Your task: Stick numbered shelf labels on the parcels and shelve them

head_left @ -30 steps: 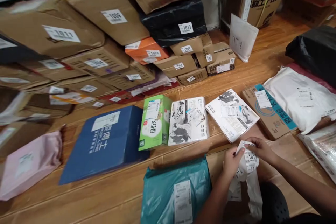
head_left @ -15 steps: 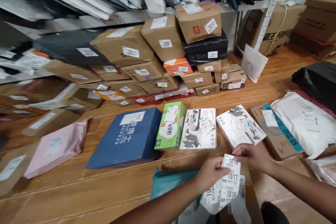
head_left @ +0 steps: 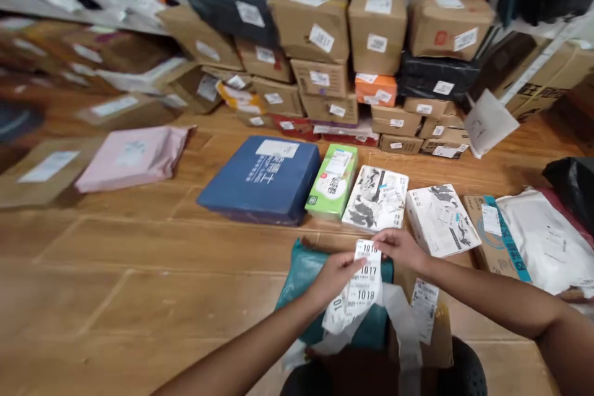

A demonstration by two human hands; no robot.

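Observation:
A strip of printed number labels (head_left: 366, 284) hangs between my hands, with 1016, 1017 and 1018 legible on it. My left hand (head_left: 338, 273) pinches its left edge near 1017. At the top corner by 1016, the fingers of my right hand (head_left: 398, 249) are closed on the same strip. Pale backing paper (head_left: 403, 322) trails down from it. Below lie a teal plastic parcel (head_left: 304, 272) and a brown carton (head_left: 439, 334) with a shipping label. Just beyond my hands rest two white boxes with black print, the nearer one to my right hand being the right-hand white box (head_left: 443, 219).
A blue box (head_left: 264, 182) and a green box (head_left: 331, 185) stand in the row ahead. Left is a pink parcel (head_left: 134, 158); right, a white bag (head_left: 547, 238). Labelled cartons (head_left: 375, 37) are stacked along the shelf at the back. My shoes show at the bottom edge.
The view has swung left and down, so the parcels appear shifted right and more floor shows at left. Both hands still hold the label strip.

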